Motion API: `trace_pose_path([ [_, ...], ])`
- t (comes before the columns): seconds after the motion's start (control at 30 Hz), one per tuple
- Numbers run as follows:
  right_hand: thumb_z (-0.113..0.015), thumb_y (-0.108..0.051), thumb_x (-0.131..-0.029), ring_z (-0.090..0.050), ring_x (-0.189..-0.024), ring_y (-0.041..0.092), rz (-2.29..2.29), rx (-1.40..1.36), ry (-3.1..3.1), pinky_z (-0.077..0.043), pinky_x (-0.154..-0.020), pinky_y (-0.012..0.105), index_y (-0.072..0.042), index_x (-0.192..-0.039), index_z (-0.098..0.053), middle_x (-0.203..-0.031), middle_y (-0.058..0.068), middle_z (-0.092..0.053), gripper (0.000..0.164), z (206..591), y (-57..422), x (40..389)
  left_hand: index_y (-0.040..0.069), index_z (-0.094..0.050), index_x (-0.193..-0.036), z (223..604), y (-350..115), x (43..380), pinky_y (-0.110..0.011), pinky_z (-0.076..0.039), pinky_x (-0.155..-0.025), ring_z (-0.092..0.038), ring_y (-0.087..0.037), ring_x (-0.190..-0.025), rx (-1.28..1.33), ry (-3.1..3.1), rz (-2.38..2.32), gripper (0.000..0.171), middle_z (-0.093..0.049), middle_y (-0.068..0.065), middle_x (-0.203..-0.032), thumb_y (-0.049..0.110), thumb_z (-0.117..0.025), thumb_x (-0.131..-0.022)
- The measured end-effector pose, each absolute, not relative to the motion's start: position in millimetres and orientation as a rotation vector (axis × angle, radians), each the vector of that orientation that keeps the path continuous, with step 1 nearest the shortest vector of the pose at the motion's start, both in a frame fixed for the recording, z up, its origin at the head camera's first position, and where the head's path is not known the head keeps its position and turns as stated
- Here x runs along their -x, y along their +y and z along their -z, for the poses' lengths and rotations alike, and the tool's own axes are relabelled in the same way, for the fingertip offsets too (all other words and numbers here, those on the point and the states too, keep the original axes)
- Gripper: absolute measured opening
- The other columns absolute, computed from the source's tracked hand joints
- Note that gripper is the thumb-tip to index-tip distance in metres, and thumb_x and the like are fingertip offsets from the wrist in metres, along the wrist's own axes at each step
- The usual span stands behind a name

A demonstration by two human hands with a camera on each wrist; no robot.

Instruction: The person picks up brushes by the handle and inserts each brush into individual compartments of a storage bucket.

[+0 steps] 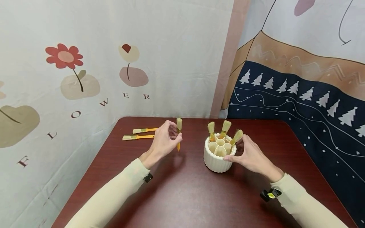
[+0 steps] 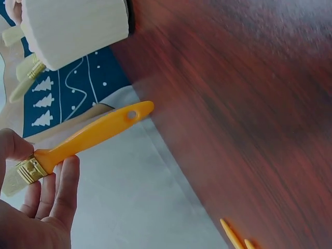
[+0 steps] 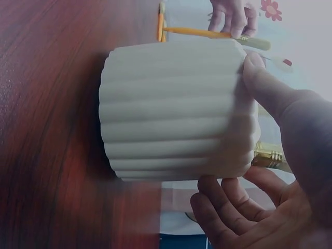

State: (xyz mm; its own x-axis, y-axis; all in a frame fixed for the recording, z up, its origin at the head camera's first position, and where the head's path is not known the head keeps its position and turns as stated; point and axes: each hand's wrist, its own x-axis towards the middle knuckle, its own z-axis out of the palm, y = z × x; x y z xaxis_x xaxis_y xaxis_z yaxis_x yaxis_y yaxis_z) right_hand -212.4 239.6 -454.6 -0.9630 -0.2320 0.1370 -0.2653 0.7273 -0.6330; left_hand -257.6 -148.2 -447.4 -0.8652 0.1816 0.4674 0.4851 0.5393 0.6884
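Observation:
In the head view my left hand (image 1: 164, 139) pinches a paintbrush (image 1: 179, 125) by its metal collar, bristles up and yellow handle hanging down above the table. The left wrist view shows that brush's yellow handle (image 2: 96, 132) with a hole near its end. My right hand (image 1: 253, 155) grips the rim of a white ribbed pot (image 1: 218, 163), thumb on the near side and fingers round the far right. Inside the pot is a flower-shaped divider (image 1: 220, 143) with several compartments. Three brushes stand in it, bristles up: one left (image 1: 211, 129), one at the back (image 1: 226, 126), one right (image 1: 237, 136).
Two more brushes, an upper one (image 1: 139, 130) and a lower one (image 1: 131, 137), lie on the dark red table (image 1: 182, 196) left of my left hand, bristles pointing left. Behind the table hang a pale flower-print cloth (image 1: 176, 63) and a navy tree-print cloth (image 1: 285, 104).

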Motion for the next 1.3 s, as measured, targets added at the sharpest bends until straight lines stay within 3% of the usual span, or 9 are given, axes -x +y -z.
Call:
trace_pose_path([
  [0.5, -0.100, -0.065, -0.087, -0.068, -0.117, 0.032, -0.967, -0.351, -2.873, -0.060, -0.095, 0.044, -0.003, -0.140, -0.056, -0.128, 0.017, -0.069, 0.093, 451.1, 228.4, 204.8, 0.004, -0.066, -0.124, 440.8, -131.3, 238.7, -0.029, -0.072, -0.083, -0.083, -0.019, -0.090, 0.651, -2.353, 1.243, 0.033, -0.079, -0.010, -0.110, 0.003, -0.085, -0.097],
  [0.9, -0.099, -0.068, -0.086, -0.071, -0.110, 0.024, -0.968, -0.415, -2.886, -0.062, -0.088, 0.036, -0.007, -0.140, -0.054, -0.125, 0.013, -0.068, 0.093, 450.1, 236.8, 204.3, 0.002, -0.066, -0.124, 435.4, -114.2, 229.3, -0.030, -0.072, -0.082, -0.084, -0.019, -0.089, 0.700, -2.260, 1.325, 0.033, -0.080, -0.011, -0.111, 0.001, -0.085, -0.097],
  [1.03, -0.099, -0.061, -0.090, -0.077, -0.118, 0.025, -1.065, -0.465, -2.904, -0.067, -0.091, 0.035, -0.009, -0.149, -0.053, -0.137, 0.014, -0.069, 0.091, 450.1, 250.1, 212.0, 0.002, -0.067, -0.125, 434.8, -111.4, 228.1, -0.031, -0.073, -0.083, -0.085, -0.021, -0.091, 0.690, -2.238, 1.348, 0.033, -0.080, -0.012, -0.112, 0.000, -0.086, -0.097],
  [1.17, -0.099, -0.044, -0.096, -0.077, -0.126, 0.029, -1.244, -0.587, -2.868, -0.069, -0.099, 0.035, -0.012, -0.161, -0.054, -0.153, 0.014, -0.067, 0.085, 452.8, 261.6, 221.1, 0.002, -0.067, -0.125, 433.8, -109.0, 226.1, -0.033, -0.073, -0.085, -0.085, -0.022, -0.094, 0.674, -2.213, 1.380, 0.033, -0.080, -0.012, -0.113, 0.000, -0.086, -0.098],
  [1.3, -0.098, -0.034, -0.098, -0.076, -0.129, 0.030, -1.376, -0.665, -2.848, -0.069, -0.101, 0.032, -0.015, -0.164, -0.057, -0.155, 0.013, -0.069, 0.080, 456.2, 267.9, 226.4, 0.002, -0.066, -0.126, 431.1, -105.6, 222.3, -0.032, -0.073, -0.087, -0.085, -0.024, -0.097, 0.670, -2.181, 1.432, 0.033, -0.080, -0.012, -0.114, 0.001, -0.086, -0.099],
])
